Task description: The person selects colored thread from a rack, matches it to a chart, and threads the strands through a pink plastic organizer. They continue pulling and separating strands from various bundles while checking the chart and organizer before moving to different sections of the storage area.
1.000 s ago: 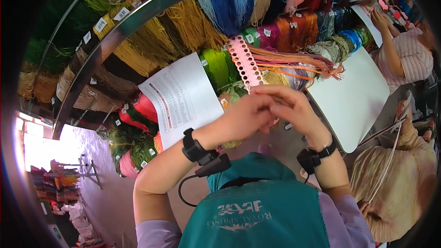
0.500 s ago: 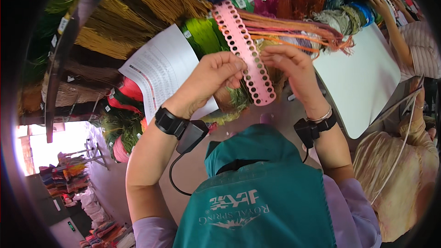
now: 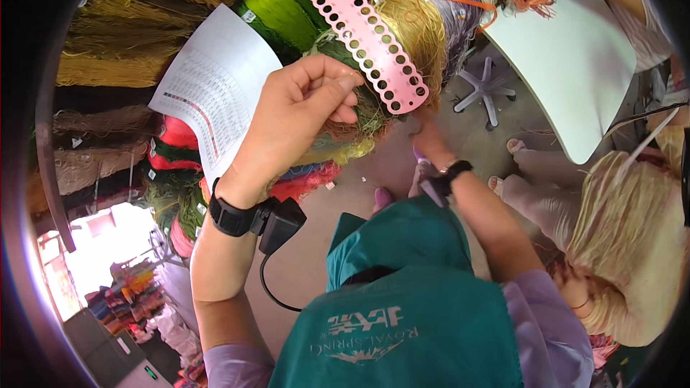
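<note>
Seeming light, flexible: pink strip (image 3: 359,26), best held by edges; left hand (image 3: 305,97) half-curled, right hand (image 3: 433,140) blurred; holds unclear.

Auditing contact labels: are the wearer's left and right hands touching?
Apart. The head view shows the left hand beside the pink strip and the blurred right hand lower, farther right, with floor visible between them.

- Between strip (image 3: 361,31)'s lower end and table (image 3: 568,65): open room above chair base (image 3: 486,90).
- Left hand (image 3: 302,104): paper (image 3: 223,72) bars leftward passage.
- Under strip: yarn (image 3: 413,21) obstructs.
</note>
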Tool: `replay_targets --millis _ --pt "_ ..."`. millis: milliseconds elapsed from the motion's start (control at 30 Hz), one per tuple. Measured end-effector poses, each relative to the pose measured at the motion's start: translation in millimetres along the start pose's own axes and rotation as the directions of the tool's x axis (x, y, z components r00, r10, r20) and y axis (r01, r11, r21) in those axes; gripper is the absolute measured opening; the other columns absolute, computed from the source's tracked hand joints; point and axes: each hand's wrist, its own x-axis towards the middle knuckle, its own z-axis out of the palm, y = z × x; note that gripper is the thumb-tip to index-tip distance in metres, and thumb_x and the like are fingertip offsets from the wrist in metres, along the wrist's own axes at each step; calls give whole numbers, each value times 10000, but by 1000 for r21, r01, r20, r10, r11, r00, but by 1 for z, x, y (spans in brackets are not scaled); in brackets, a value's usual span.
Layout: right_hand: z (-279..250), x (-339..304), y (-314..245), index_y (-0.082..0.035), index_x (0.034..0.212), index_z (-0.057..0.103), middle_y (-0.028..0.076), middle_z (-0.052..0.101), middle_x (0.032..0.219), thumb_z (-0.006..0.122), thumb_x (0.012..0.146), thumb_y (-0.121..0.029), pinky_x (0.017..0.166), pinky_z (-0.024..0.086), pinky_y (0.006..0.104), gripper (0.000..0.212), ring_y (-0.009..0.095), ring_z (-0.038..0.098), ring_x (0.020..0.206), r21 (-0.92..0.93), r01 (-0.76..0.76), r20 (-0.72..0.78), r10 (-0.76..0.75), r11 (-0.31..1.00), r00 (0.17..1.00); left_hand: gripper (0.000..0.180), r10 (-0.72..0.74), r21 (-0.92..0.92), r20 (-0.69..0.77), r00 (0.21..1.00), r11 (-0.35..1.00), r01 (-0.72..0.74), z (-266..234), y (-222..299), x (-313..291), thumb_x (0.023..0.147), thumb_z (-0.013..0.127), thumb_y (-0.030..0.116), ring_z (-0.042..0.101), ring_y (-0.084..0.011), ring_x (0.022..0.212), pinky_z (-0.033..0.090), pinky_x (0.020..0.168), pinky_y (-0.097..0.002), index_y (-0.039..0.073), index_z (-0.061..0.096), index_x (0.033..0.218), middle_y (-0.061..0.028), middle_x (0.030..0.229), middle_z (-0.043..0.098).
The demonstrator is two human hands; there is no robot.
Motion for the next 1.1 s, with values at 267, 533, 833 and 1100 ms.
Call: replay_targets --millis 267,533,833,1100 --pt "83 -27 44 -20 919 579 87 659 855 580 865 -112 554 484 264 107 175 663 705 537 -539 372 391 649 842 167 130 86 24 991 987 -132 7 -18 -15 946 559 131 571 -81 700 469 688 -209 -22 611 988 -20 808 598" --pt "-61 -118 8 8 1082 620 98 689 929 556 951 -203 592 522 235 257 157 677 742 624 -559 238 549 546 801 181 203 122 125 971 968 -218 8 -26 -29 943 568 154 573 -71 678 474 677 -205 -14 621 986 -9 799 603" --pt "-219 -139 -91 -24 937 646 -10 587 628 534 963 -236 452 407 189 242 48 515 498 491 -420 96 432 763 897 157 81 -121 257 963 991 -51 35 -17 -35 939 570 165 596 -77 650 492 619 -197 24 623 985 -14 785 623" --pt "-267 -54 -267 -25 874 644 4 587 649 501 962 -206 506 424 215 247 64 517 544 385 -33 103 -7 922 995 156 194 -401 343 919 915 -44 62 24 -21 952 545 156 646 -111 739 544 696 -227 18 577 1017 -39 882 635"
